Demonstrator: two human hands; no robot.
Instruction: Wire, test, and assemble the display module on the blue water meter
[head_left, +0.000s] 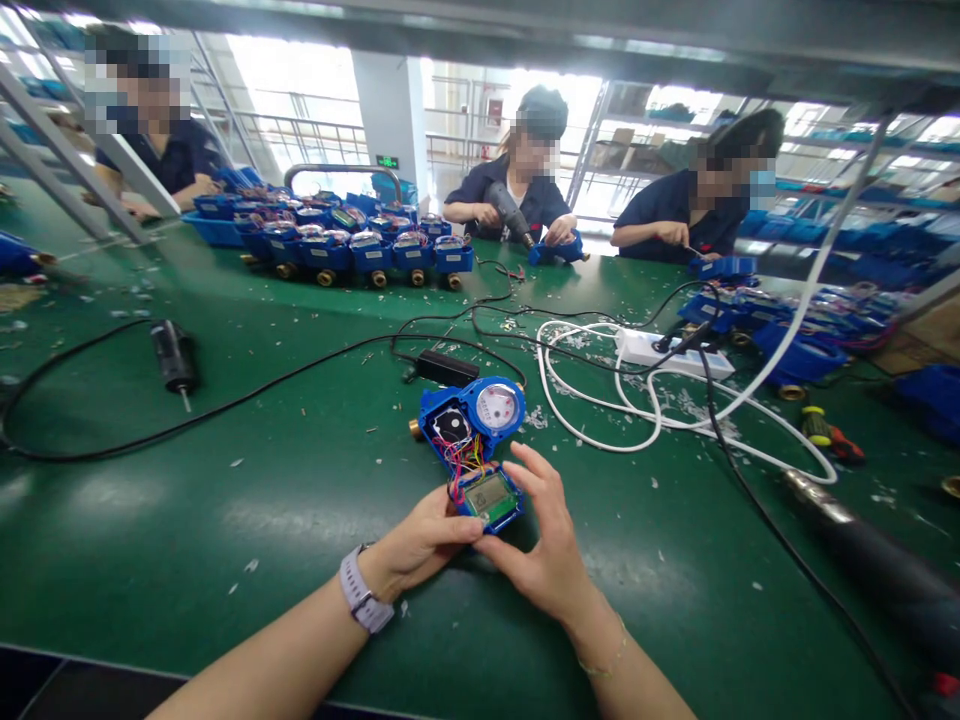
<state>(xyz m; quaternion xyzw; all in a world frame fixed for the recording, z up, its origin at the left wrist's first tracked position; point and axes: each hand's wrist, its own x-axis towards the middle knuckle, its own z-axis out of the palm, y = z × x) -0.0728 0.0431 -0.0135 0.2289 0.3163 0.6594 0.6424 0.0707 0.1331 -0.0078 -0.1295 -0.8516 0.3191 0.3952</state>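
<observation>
My left hand [431,535] grips a blue-framed display module [489,500] from its left side, thumb on the near edge. The module carries a green circuit board with a grey screen. Coloured wires [469,460] run from it to an opened blue water meter [450,425] lying just beyond. A round white dial [497,405] and a brass pipe end [415,430] show on that meter. To the right of the module, my right hand [544,535] has its fingers apart. Its thumb tip is close to the module's lower corner; whether it touches, I cannot tell.
A black electric screwdriver [174,358] lies left, its cable crossing the table. Beyond are a black adapter [448,368], a white power strip [675,352] and looped cords. A heat gun [877,560] lies right. Rows of blue meters [360,245] and several co-workers occupy the far side.
</observation>
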